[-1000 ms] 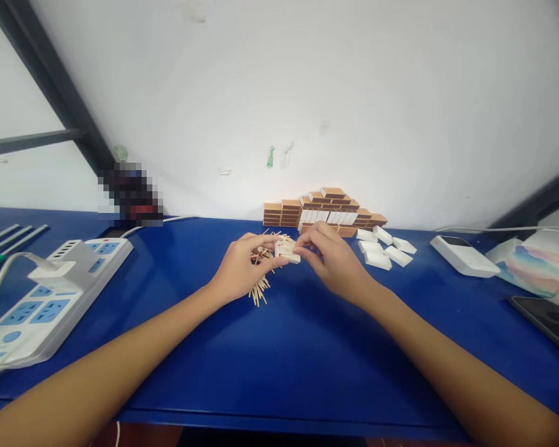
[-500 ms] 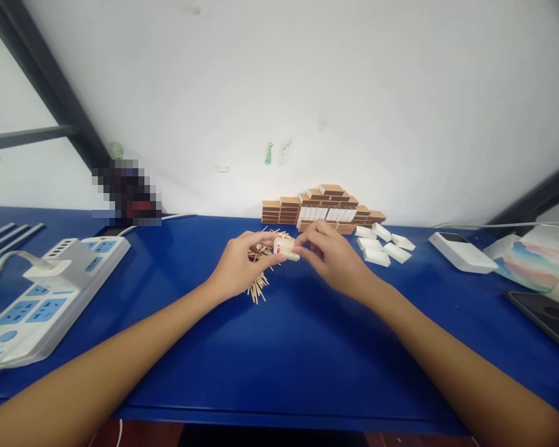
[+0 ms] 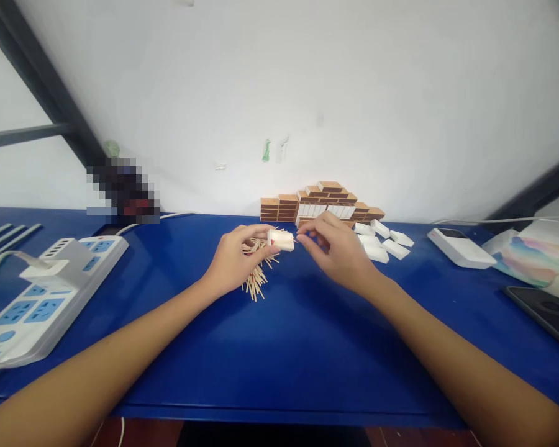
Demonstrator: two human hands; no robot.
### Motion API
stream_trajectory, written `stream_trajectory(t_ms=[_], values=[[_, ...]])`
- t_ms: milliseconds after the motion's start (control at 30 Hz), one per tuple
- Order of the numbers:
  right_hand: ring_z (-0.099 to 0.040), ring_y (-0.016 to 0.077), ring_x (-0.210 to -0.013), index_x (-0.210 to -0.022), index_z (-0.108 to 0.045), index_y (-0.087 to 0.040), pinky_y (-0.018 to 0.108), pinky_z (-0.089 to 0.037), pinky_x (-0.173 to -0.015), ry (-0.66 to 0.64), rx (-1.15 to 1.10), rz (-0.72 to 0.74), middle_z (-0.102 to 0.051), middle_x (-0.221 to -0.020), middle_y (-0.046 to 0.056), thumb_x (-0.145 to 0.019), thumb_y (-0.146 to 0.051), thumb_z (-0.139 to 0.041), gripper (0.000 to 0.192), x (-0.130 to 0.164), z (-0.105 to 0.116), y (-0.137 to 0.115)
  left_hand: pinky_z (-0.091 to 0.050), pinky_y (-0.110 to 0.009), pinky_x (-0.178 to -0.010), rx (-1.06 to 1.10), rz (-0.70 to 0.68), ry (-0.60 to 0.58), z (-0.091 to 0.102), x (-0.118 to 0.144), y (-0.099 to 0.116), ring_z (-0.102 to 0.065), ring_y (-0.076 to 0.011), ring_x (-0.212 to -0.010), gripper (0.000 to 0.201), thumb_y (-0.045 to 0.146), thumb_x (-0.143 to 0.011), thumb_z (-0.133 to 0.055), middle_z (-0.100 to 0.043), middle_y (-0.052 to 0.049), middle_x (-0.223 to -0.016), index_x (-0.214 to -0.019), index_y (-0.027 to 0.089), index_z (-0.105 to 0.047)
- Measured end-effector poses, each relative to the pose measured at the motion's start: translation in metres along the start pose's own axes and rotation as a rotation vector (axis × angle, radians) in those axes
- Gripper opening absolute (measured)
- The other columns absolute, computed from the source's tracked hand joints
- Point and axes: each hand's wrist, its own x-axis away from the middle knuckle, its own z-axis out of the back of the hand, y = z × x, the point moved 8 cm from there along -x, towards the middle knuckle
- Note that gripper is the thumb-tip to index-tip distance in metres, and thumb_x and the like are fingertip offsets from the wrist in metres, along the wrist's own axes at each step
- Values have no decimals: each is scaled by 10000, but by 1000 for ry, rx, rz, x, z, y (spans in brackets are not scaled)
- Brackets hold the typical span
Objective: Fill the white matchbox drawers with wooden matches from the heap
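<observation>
Between the thumb and fingers of my left hand is a small white matchbox tray, with pale matchsticks lying in it and red heads towards its left end. Just right of the tray, my right hand has thumb and forefinger drawn together in a pinch; a tiny pale tip shows there, too small to name. A loose heap of matches lies on the blue table under and beside my left hand.
Brown matchboxes are stacked in steps against the wall. Several white trays lie to their right. A white device, a tissue pack and a phone are further right. At left is a power strip with cables.
My right hand has drawn slightly away from the tray, leaving a small gap. My left hand has turned the tray a little and shifted it left.
</observation>
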Motion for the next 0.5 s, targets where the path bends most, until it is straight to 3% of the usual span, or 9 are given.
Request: stream_trajectory(t_ms=[100,233,367,500], values=[[-553,186,-749,-971,-665,-199,334,-455,-692,36,44,-74,-594,-892,50,-988,-239,-581,95,1,-3,19,-584,-341,-785,13,63,112,14,-5,-7,-731,-197,-872,342,365,-879,-783,-788,-66,-1122,-1194,237,-754],[-576,205,-764,-888,-683,-199,350,-448,-709,-52,84,-213,-624,-879,56,-952,-277,-625,117,4,-26,51,-576,-327,-710,45,92,212,26,-8,-13,-721,-193,-809,348,356,-850,-802,-806,-67,-1040,-1162,210,-758],[-612,234,-847,-944,-688,-191,374,-467,-776,-173,111,-244,-642,-935,76,-924,-336,-683,146,0,-52,65,-578,-329,-731,64,84,211,25,-8,-12,-719,-191,-818,378,336,-807,-841,-804,-63,-1037,-1157,218,-761],[-601,239,-890,-940,-678,-194,371,-464,-809,-179,101,-175,-628,-955,82,-938,-294,-663,101,-7,-60,63,-561,-316,-689,58,91,168,20,-6,-12,-689,-165,-729,396,348,-796,-853,-796,-59,-1048,-1165,231,-766]])
